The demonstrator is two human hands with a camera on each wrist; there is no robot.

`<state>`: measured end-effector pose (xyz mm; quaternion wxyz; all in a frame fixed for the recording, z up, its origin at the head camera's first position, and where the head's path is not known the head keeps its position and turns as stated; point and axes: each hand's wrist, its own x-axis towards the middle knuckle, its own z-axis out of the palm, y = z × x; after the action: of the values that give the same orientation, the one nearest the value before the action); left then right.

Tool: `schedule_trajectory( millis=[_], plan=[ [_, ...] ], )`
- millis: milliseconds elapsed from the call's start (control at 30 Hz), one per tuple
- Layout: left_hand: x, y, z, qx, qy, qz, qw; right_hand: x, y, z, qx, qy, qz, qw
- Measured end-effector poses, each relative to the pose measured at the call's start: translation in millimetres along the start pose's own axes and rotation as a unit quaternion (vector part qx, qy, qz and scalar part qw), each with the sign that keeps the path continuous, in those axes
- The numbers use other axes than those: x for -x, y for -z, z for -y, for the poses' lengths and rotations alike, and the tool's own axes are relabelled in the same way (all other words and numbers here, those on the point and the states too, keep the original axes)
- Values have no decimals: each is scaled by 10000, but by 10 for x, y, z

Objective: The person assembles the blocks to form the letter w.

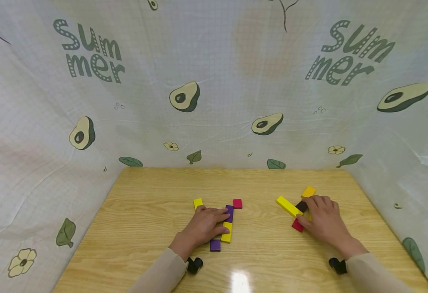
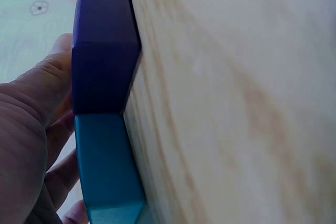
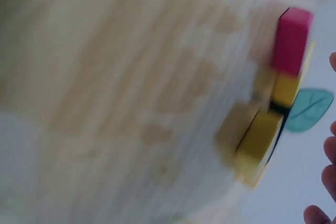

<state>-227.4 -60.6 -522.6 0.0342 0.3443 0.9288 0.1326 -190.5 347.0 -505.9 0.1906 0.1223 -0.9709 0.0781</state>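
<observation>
My left hand [image 1: 204, 224] lies over a group of blocks, its fingers extended to a purple block [image 1: 230, 212] and its thumb on a yellow block [image 1: 226, 234]. In the left wrist view a dark purple block [image 2: 105, 51] and a teal block [image 2: 110, 166] stand end to end beside the thumb. The hand covers the teal one in the head view. My right hand [image 1: 325, 219] reaches over a second group: a long yellow block [image 1: 289, 206], a dark block [image 1: 302, 206], an orange-yellow block [image 1: 308, 191] and a red block [image 1: 297, 225]. Its fingers are spread.
A small red block [image 1: 237, 203] sits beyond the left group's purple block. Another yellow block [image 1: 198, 202] and a purple square block [image 1: 215, 245] show around the left hand. The wooden table [image 1: 258, 260] ends at a printed curtain [image 1: 221, 61] at the back and sides.
</observation>
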Motion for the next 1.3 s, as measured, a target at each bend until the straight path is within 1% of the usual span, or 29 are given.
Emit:
schedule_trajectory(
  millis=[133,267,433,533,767,1000,1200,1300],
  plan=[
    [0,-4,2,-10,-13,-24,10000,124,38,-161,122,-150,119,9997],
    [-2,3,1,-25,-10,-32,10000,211,56,-307,266,-150,226,9993],
    [-4,2,5,-5,12,-33,10000,266,57,-413,357,-102,444,9983],
    [-3,-4,6,0,10,-36,10000,280,43,-450,392,-36,565,9976],
    [-3,-7,4,9,-17,-76,10000,265,-13,-512,514,163,619,9966],
    [-8,-20,6,-9,-2,-25,10000,231,-36,-522,619,155,847,9944],
    [-10,-21,5,-15,31,7,10000,231,-39,-514,585,194,794,9949],
    [-10,-17,0,8,48,14,10000,230,-39,-516,480,153,790,9956]
  ],
)
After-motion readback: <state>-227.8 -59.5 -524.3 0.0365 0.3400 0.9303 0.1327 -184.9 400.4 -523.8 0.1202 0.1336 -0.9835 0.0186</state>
